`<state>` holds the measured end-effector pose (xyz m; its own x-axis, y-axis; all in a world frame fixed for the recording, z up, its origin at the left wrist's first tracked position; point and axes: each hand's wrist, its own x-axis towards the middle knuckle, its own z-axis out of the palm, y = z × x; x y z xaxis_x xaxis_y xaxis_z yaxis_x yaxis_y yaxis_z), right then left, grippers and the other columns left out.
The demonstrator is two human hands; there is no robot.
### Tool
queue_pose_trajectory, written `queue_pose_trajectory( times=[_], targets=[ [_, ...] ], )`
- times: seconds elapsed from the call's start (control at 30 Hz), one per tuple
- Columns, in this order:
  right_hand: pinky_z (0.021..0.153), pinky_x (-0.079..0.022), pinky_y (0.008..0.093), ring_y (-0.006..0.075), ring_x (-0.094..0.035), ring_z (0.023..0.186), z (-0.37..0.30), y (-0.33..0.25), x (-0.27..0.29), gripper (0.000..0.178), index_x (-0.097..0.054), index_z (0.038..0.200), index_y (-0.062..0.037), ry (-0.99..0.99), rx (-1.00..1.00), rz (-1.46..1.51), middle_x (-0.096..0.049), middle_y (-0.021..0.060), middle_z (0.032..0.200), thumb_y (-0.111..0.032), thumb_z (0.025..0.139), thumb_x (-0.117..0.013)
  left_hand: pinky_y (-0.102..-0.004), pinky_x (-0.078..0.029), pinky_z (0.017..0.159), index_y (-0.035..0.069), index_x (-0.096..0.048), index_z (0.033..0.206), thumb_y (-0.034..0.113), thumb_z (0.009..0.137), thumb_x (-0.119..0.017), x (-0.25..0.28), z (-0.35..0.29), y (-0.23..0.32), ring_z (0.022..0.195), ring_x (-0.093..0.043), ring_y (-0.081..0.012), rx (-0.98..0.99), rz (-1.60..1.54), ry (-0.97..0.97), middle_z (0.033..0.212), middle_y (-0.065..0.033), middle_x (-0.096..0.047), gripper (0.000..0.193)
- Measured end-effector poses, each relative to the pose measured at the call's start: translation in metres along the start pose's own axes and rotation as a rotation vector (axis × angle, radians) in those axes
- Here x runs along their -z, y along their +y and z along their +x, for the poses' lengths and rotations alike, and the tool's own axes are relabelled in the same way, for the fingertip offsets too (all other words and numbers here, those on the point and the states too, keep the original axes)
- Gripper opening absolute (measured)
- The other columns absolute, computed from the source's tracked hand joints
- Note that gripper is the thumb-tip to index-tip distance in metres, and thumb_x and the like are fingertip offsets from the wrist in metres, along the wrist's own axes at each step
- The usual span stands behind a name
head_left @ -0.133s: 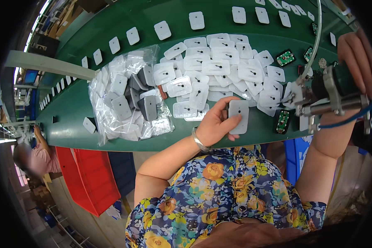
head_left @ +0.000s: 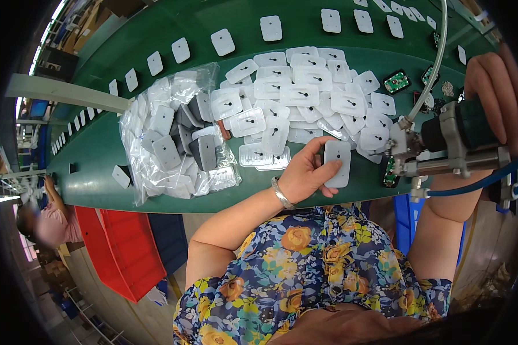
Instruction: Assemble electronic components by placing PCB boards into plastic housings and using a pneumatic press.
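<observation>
My left hand [head_left: 308, 172] is closed around a light grey rectangular plastic case [head_left: 338, 164] with a small dark hole, thumb on its face, near the bench's front edge. At the right, my right hand [head_left: 494, 95] is wrapped over the dark body of a power screwdriver [head_left: 437, 135] with a metal head and a clear hose. Part of its grip is hidden by the tool. The metal head is close to the right side of the case, apart from it. Beneath the head, a circuit board in a dark casing [head_left: 391, 172] is partly covered.
White plastic covers [head_left: 299, 95] lie heaped mid-bench. To their left, a clear plastic bag [head_left: 155, 123] holds more grey parts. Cases [head_left: 223, 42] line the far strip. Green circuit boards [head_left: 396, 81] sit at right. Red bins [head_left: 121, 247] stand below; another person [head_left: 52, 221] is far left.
The screwdriver and my right hand have shifted left and slightly nearer to me. My left hand has brought the case a little to the right, toward the metal head.
</observation>
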<state>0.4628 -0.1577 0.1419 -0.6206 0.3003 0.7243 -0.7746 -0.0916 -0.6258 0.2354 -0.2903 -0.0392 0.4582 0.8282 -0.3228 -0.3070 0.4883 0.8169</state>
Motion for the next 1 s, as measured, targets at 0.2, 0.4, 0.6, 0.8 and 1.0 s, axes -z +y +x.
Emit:
queue_pose_trajectory(
  times=[0.2,0.4,0.6,0.8,1.0],
  targets=[
    [0.067,-0.046,0.0309,0.0182,-0.051,0.076,-0.006,0.007,-0.005,0.048,-0.047,0.119,-0.0054,0.105,0.048,-0.043,-0.053,0.0074,0.089,-0.033,0.083,-0.062,-0.0228,-0.051,0.044,0.008,-0.037,0.123,0.012,0.089,-0.053,-0.005,0.007,0.011,0.054,-0.061,-0.0142,0.073,-0.013,-0.012,0.079,-0.0094,-0.062,0.038],
    [0.066,-0.045,0.0306,0.0178,-0.050,0.075,-0.007,0.009,-0.004,0.047,-0.047,0.120,-0.0058,0.126,0.057,-0.047,-0.052,0.0069,0.088,-0.033,0.084,-0.062,-0.0232,-0.052,0.044,0.007,-0.036,0.123,0.015,0.088,-0.055,-0.006,0.008,0.015,0.055,-0.062,-0.0151,0.123,-0.049,-0.059,0.079,-0.0100,-0.063,0.040],
    [0.066,-0.044,0.0303,0.0174,-0.049,0.074,-0.010,0.011,-0.008,0.046,-0.047,0.120,-0.0062,0.144,0.063,-0.065,-0.052,0.0064,0.087,-0.032,0.084,-0.061,-0.0237,-0.052,0.044,0.005,-0.035,0.123,0.017,0.088,-0.056,-0.009,0.010,0.019,0.055,-0.063,-0.0161,0.132,-0.053,-0.091,0.080,-0.0107,-0.062,0.042],
    [0.065,-0.044,0.0300,0.0171,-0.048,0.073,-0.012,0.016,-0.012,0.046,-0.047,0.121,-0.0065,0.158,0.062,-0.069,-0.052,0.0059,0.087,-0.032,0.085,-0.061,-0.0239,-0.052,0.044,0.005,-0.038,0.122,0.017,0.087,-0.057,-0.012,0.005,0.024,0.055,-0.063,-0.0163,0.138,-0.058,-0.060,0.081,-0.0110,-0.062,0.042],
    [0.065,-0.043,0.0297,0.0167,-0.048,0.072,-0.009,0.015,-0.018,0.045,-0.047,0.121,-0.0069,0.154,0.065,-0.075,-0.052,0.0054,0.086,-0.031,0.086,-0.061,-0.0241,-0.053,0.045,0.005,-0.038,0.123,0.016,0.086,-0.059,-0.013,0.003,0.023,0.057,-0.063,-0.0156,0.104,-0.007,-0.019,0.083,-0.0112,-0.062,0.044]
  ],
)
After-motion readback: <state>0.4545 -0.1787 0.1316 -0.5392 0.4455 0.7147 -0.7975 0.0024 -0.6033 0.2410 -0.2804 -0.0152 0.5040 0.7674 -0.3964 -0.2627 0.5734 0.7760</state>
